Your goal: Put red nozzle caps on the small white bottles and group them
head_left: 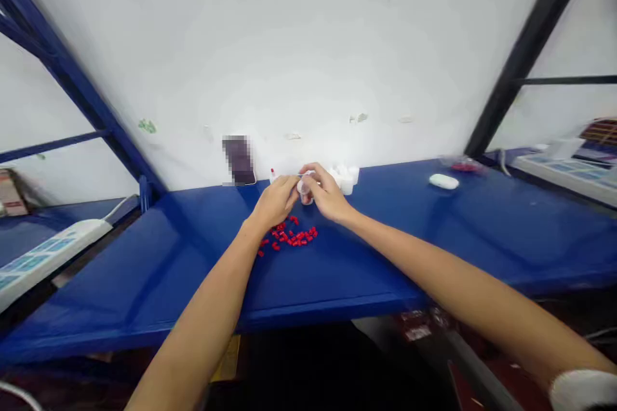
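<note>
Blue tabletop, white wall behind. My left hand bends in, its hold unclear; loose red pieces lie nearer me. Small white container sits between both hands, long axis unclear, my right hand curled around it; white tubs just right.

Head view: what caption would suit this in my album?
Left hand and right hand meet at a small pale container, beyond scattered red pieces on a blue table.

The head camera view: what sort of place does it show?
Probably a workshop or light-assembly workstation: a blue tabletop against a white wall, a blue frame beam, and scattered small red parts.
</note>
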Available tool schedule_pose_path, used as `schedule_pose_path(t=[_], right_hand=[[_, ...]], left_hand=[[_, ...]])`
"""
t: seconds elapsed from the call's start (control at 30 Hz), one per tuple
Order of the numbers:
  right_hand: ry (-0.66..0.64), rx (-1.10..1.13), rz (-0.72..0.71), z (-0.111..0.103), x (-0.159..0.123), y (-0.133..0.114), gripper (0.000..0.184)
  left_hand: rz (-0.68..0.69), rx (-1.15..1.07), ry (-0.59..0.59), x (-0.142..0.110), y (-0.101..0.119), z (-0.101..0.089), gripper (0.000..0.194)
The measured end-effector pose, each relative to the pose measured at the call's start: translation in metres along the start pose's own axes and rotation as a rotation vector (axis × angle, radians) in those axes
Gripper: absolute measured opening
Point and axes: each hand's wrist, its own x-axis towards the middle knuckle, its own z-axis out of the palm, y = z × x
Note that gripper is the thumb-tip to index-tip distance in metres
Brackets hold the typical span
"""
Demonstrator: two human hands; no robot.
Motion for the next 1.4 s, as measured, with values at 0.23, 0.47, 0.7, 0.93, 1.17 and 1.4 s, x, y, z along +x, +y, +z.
schedule_pose_path(t=[0.23, 0.47, 0.7, 0.93, 1.17, 1.4], right_hand=[[-0.153, -0.046, -0.053, 0.011, -0.003, -0.007, 0.028], [-0.074, -0.534, -0.228, 0.001, -0.005, -0.013, 0.027], [-0.215, -0.849, -0.222, -0.023, -0.006, -0.013, 0.02], [-0.521, -0.984, -0.1, -0.014, -0.011, 0.0, 0.026], [-0.495, -1.118, -0.014, -0.01, -0.016, -0.005, 0.028], [-0.435, -1.262, 0.082, -0.01, -0.016, -0.007, 0.033]], left_hand=[[0.035, 0.036, 0.006, -0.002, -0.012, 0.009, 0.027], [-0.161, 0.039, 0.042, -0.004, -0.011, 0.002, 0.022], [-0.257, -0.071, 0.044, -0.009, -0.021, -0.014, 0.026], [-0.214, -0.116, -0.254, -0.007, -0.012, 0.001, 0.031], [-0.233, -0.112, -0.305, -0.009, -0.008, -0.002, 0.021], [-0.229, -0.115, -0.248, -0.011, -0.013, -0.003, 0.037]])
